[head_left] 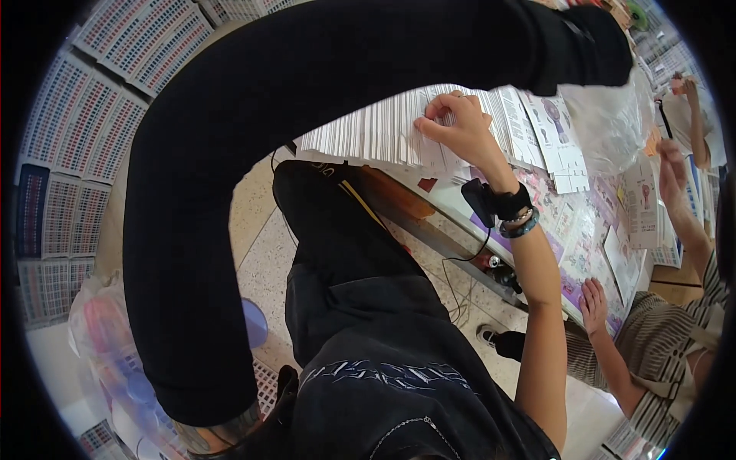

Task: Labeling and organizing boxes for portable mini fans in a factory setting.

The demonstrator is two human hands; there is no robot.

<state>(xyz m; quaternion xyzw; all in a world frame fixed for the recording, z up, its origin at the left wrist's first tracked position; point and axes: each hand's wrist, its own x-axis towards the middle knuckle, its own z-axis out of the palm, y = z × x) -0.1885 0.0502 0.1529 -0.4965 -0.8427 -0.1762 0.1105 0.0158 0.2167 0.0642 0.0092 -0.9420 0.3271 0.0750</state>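
One long row of sheets [345, 136] runs left to right beneath my right hand [464, 132], the only one I can see; it curls narrowly, whether pinching any I cannot tell.

One head-worn fisheye view looks down on the nearby table [454, 207] and right hand [464, 130].
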